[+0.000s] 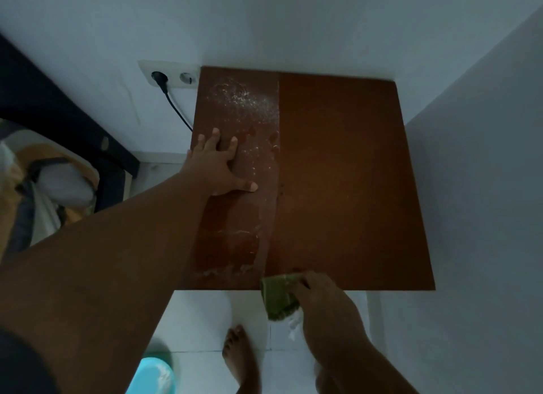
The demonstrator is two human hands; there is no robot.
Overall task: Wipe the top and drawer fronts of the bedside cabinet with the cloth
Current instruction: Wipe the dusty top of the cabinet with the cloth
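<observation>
- Left hand [219,165] is lying open, flat on the bedside cabinet top [338,173]
- Right hand [320,293] is gripping the green cloth [277,298] at the front edge
- Risk: white powder [244,99] is being swept onto the floor [202,320]

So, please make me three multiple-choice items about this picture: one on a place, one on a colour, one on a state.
1. Where does the left hand rest?
A. on the cabinet top
B. on the wall socket
C. on the floor

2. What colour is the cloth?
A. red
B. green
C. white

3. How does the left part of the cabinet top look?
A. covered with books
B. clean and shiny
C. marked with white dust

Answers:
1. A: the palm lies flat on the brown top.
2. B: the right hand holds a green cloth at the front edge.
3. C: pale specks and streaks show there.
</observation>
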